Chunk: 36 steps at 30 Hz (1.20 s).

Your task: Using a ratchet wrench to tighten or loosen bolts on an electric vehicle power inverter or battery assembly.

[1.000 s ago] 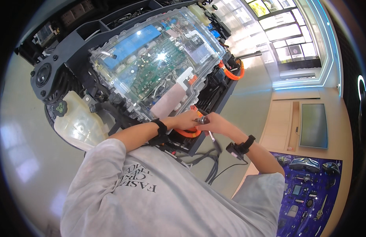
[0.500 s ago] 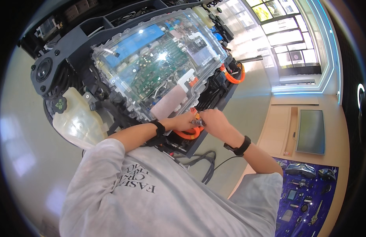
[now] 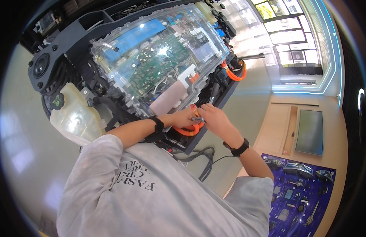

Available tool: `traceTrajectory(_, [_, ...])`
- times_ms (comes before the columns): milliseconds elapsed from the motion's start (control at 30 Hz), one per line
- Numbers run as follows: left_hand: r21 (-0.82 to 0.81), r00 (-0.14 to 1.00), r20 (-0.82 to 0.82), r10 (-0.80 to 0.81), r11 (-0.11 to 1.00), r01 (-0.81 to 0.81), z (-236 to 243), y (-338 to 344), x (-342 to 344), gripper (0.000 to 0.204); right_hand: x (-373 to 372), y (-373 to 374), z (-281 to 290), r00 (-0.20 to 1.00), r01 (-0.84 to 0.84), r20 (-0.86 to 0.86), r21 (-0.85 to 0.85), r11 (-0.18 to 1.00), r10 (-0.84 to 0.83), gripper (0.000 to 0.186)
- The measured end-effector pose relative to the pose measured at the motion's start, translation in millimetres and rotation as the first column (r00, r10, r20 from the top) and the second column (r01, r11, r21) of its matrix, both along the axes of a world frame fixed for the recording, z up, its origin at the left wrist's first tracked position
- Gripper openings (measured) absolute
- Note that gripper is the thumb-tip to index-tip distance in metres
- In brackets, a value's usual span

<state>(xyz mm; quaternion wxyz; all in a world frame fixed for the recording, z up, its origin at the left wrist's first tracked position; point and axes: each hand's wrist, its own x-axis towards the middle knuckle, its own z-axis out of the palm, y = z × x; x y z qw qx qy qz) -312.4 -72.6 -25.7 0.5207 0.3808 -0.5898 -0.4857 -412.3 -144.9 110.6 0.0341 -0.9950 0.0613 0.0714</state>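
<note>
My left hand is closed around the orange connector at the near right corner of a clear-covered electronics unit. An orange cable loops just below it. Close against it, my right hand is closed on a metal ratchet wrench. The bright end of the wrench shows between the two hands, and a dark-gripped handle sticks up beyond my right fingers. Where the tool meets the connector is hidden by my fingers.
A translucent coolant tank with a black cap stands at the left. Another orange cable loop sits at the far right corner. Dark cables lie on the floor. A wall screen and a purple parts board are to the right.
My right hand has turned, and the handle now shows above it. The bright metal end has shifted slightly left and up. My left hand stays at the connector.
</note>
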Motion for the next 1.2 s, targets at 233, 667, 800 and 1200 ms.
traceTrajectory(233, [-0.026,1.000,0.010,-0.029,0.999,0.029,-19,-6,-10,0.027,1,0,17,0.515,0.789,-0.725,0.193,0.583,-0.458,0.021])
traceTrajectory(667, [0.070,0.986,-0.133,-0.100,0.991,0.110,-30,-6,3,0.039,-1,7,-15,0.899,0.319,0.264,0.158,0.935,-0.351,0.062])
traceTrajectory(800, [0.093,0.970,-0.231,-0.078,0.990,0.102,-62,-8,-14,0.023,-25,32,-65,0.584,0.333,0.043,0.898,0.287,-0.810,0.084])
traceTrajectory(1200, [0.089,0.969,-0.222,-0.109,0.987,0.131,-28,-16,-8,0.025,-3,35,-53,0.477,0.542,0.224,0.686,0.485,-0.850,0.046])
